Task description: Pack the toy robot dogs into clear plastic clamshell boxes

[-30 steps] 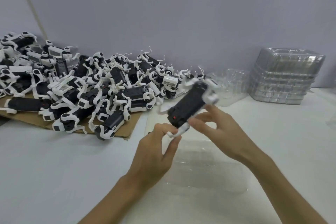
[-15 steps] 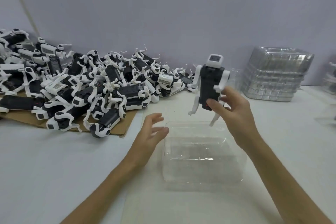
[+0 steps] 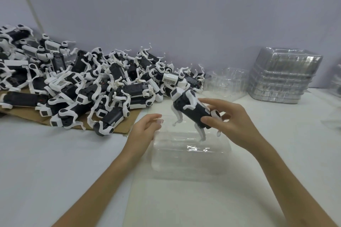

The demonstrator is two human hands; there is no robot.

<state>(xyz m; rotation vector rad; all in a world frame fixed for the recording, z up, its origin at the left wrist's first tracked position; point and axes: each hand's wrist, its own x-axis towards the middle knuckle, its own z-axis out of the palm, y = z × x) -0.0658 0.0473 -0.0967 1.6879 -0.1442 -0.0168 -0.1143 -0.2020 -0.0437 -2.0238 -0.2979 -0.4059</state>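
Toy robot dog [image 3: 191, 110]: black body, white legs.

Right hand [image 3: 234, 125] holds toy dog [image 3: 191, 109] above clamshell box [image 3: 190, 155].

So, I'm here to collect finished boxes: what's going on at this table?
A person's right hand holds one toy robot dog above an open clamshell box on the table; the open left hand is at the box's left edge. A pile of dogs lies at left, stacked boxes at right.

Dog pile [image 3: 83, 86] left, clamshell stack [image 3: 282, 81] right.
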